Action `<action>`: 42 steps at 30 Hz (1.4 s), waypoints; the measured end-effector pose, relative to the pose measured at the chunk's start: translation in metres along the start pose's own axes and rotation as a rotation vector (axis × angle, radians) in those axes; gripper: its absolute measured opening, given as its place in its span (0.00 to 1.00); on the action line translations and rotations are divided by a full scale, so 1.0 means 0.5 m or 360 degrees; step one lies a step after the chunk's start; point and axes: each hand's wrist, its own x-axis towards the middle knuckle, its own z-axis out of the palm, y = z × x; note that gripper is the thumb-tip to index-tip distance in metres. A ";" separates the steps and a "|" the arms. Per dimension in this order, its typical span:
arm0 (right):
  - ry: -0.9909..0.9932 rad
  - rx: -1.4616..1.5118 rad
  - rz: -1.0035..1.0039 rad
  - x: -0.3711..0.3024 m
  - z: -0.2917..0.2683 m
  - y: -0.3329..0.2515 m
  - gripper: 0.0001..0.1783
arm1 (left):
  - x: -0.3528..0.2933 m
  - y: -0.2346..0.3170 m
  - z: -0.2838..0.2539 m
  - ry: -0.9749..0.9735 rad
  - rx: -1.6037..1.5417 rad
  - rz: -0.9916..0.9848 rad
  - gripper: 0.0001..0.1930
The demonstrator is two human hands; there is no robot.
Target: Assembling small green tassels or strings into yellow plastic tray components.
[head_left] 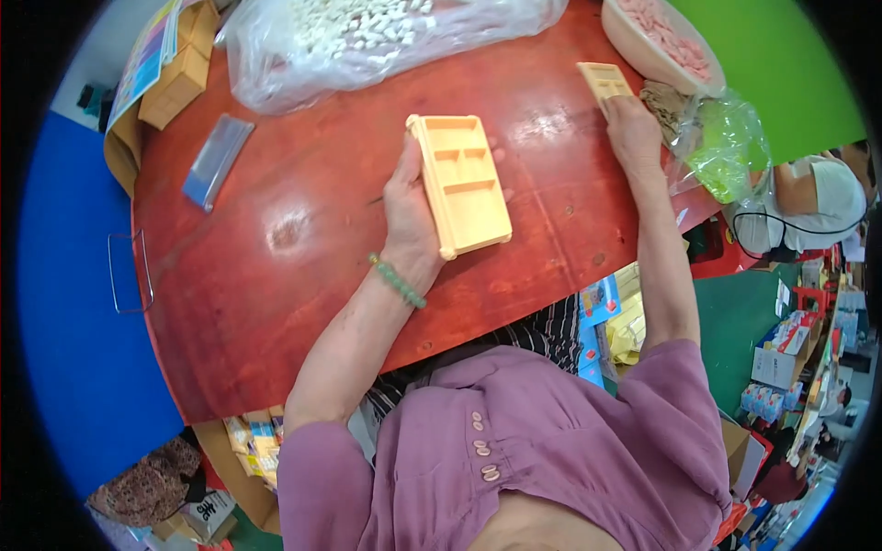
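Observation:
My left hand (410,213) is closed round a pale yellow plastic compartment tray (471,209), with the thumb along its left edge and fingertips showing past its right side. The tray is held above the red table, its divided face up. At the far right my right hand (634,136) grips a smaller-looking yellow compartment piece (604,79) by its near end. That hand partly hides this piece.
Across the red table (303,303) lie a clear plastic bag (358,46) of small white pieces and a clear blue-tinted case (219,162). A white bowl (643,41) of pink pieces, a crumpled clear bag (726,151) and a cardboard box (179,78) stand around the edges.

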 end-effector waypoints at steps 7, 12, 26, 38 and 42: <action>0.0321 -0.0300 -0.0068 -0.033 -0.099 -0.097 0.14 | 0.000 -0.008 -0.006 0.0021 0.0096 0.0072 0.32; -0.0501 0.1728 0.0231 -0.102 -0.210 -0.331 0.09 | -0.011 -0.008 -0.008 -0.0042 0.0077 0.0185 0.27; -0.0618 0.2588 0.0622 -0.116 -0.188 -0.362 0.08 | 0.008 0.002 -0.025 -0.0124 0.0484 0.0312 0.26; -0.0227 0.0858 0.0232 -0.035 -0.107 -0.233 0.12 | 0.012 0.025 -0.034 0.0026 0.0370 0.0276 0.22; -0.0175 0.0546 0.0158 -0.019 -0.043 -0.187 0.12 | 0.015 0.021 -0.034 0.0030 0.0380 0.0236 0.23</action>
